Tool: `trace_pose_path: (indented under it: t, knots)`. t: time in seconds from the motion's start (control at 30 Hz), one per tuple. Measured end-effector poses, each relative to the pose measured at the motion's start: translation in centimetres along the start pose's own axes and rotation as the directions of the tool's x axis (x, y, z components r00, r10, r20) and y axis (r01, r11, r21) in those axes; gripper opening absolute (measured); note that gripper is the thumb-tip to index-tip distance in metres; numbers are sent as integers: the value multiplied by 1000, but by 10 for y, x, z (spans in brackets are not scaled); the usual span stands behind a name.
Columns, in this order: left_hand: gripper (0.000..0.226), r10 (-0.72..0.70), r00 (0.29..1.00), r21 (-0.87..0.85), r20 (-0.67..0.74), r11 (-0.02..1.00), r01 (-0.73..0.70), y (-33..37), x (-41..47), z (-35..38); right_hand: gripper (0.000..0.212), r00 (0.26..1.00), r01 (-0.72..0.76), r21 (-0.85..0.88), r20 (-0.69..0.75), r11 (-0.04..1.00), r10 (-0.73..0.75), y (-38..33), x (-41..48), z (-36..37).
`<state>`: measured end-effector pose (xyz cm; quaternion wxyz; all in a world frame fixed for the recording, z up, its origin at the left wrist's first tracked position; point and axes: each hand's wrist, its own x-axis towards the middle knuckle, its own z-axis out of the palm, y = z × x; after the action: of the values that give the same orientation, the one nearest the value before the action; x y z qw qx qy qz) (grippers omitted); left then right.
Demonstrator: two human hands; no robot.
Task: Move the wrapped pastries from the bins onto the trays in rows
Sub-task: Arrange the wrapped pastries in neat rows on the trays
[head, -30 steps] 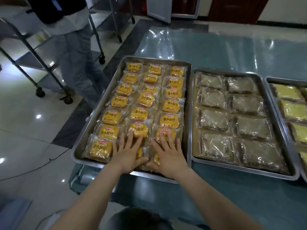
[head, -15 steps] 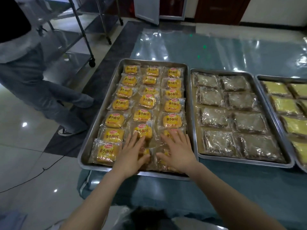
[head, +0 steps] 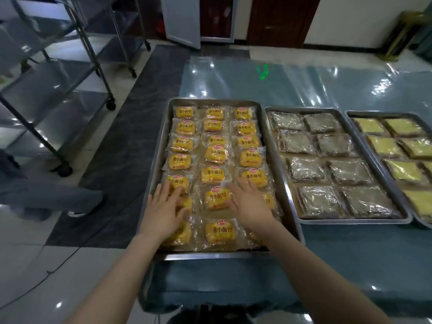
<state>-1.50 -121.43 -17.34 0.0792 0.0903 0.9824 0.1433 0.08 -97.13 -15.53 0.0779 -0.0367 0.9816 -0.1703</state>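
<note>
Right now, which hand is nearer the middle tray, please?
Right. The right hand is over the buns' right column, beside the middle tray; the left hand is over the left column, farther away.

We reach both bare arms forward, our left grip [head: 163,212] and right grip [head: 251,205] flat, palms down, fingers spread.

Glossy pale tile floor [head: 35,265] with a dark marbled strip [head: 121,160], steel wheeled racks [head: 58,90] on the left, dark wooden doors [head: 275,19] at the back, teal-covered surface [head: 280,85].
</note>
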Motion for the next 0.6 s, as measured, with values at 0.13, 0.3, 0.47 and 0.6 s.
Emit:
trace_pose_path:
  t: [0.13, 0.3, 0.47, 0.6]
  knots:
    - [73, 54, 995, -4, 84, 999, -54, -8, 6, -1, 51, 990, 68, -54, 125, 996, -60, -39, 24, 10]
    - [71, 126, 972, 44, 196, 990, -137, -16, 2, 4, 58, 970, -73, -156, 220, 985, 107, -42, 16, 33]
    - [58, 130, 980, -38, 153, 991, -126, -15, 4, 3, 61, 981, -94, -181, 149, 979, 121, -46, 7, 45]
    - [47, 155, 986, -85, -67, 983, -160, -16, 11, -3, 60, 994, -69, -139, 77, 988, 80, -48, 17, 41]
